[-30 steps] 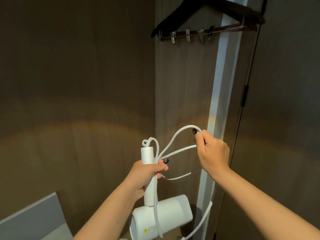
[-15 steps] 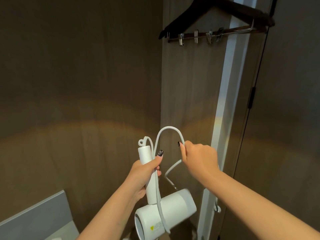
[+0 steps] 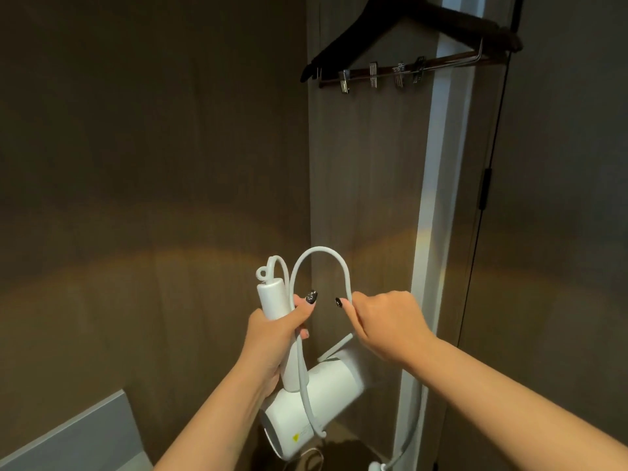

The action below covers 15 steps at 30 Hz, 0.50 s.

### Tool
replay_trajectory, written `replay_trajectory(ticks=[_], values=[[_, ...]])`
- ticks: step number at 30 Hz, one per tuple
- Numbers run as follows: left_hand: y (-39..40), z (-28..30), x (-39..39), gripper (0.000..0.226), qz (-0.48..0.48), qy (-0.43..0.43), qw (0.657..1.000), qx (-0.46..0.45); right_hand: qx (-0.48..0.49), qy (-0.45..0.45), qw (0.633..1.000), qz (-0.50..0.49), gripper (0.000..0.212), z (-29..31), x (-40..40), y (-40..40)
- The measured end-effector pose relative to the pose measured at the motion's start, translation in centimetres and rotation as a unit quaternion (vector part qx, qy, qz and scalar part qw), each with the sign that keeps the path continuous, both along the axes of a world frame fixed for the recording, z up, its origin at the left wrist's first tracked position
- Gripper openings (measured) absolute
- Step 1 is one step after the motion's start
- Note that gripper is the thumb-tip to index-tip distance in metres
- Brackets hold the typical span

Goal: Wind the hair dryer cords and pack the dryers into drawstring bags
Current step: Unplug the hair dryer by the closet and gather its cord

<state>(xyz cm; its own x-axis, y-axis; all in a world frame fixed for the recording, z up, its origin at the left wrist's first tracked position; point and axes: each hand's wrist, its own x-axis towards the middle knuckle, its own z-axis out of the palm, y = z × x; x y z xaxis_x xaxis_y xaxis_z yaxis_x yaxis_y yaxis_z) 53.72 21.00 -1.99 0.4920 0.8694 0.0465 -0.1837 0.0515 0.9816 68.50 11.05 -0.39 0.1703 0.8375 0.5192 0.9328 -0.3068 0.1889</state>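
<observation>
Gripping the handle of a white hair dryer (image 3: 316, 396), the left hand (image 3: 275, 331) holds it upside down, so the handle points up and the round barrel hangs below, tilted toward the lower left. The fingers are wrapped around the handle, and the thumb, with a dark painted nail, presses a strand of the white cord (image 3: 321, 253) against the handle's side. At the top end of the handle the cord comes out in a small curl, runs down along the handle under the thumb, and continues past the barrel, where it bends near a yellow sticker.

The right hand (image 3: 390, 326) sits just to the right of the left hand, apart from it, with its fingers curled around the cord. Between the two hands the cord rises in a tall arch. Below the right hand a short length of cord slants down toward the back of the barrel. More cord hangs along the pale vertical strip (image 3: 438, 198) at the right and ends near the bottom edge of the view in a white lump; I cannot tell what it is.

Behind the hands stand dark wood-grain panels (image 3: 153, 164). A dark wooden hanger (image 3: 418, 35) with metal clips hangs at the upper right. A grey flat surface (image 3: 78, 440) shows at the lower left corner.
</observation>
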Motion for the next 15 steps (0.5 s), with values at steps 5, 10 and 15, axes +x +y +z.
replay_trajectory(ticks=[5,10,15], values=[[0.3,0.6,0.1,0.026,0.003,-0.004,0.998,0.055,-0.047,-0.046,0.997,0.037,0.041,-0.1,-0.7,0.6],[0.7,1.0,0.9,0.034,0.003,-0.016,0.997,0.069,-0.039,-0.121,0.99,0.053,0.03,-0.7,-1.6,2.0],[0.3,0.4,2.3,0.031,0.046,-0.034,0.994,0.089,-0.019,-0.124,0.989,0.083,0.026,-2.1,-1.5,2.2]])
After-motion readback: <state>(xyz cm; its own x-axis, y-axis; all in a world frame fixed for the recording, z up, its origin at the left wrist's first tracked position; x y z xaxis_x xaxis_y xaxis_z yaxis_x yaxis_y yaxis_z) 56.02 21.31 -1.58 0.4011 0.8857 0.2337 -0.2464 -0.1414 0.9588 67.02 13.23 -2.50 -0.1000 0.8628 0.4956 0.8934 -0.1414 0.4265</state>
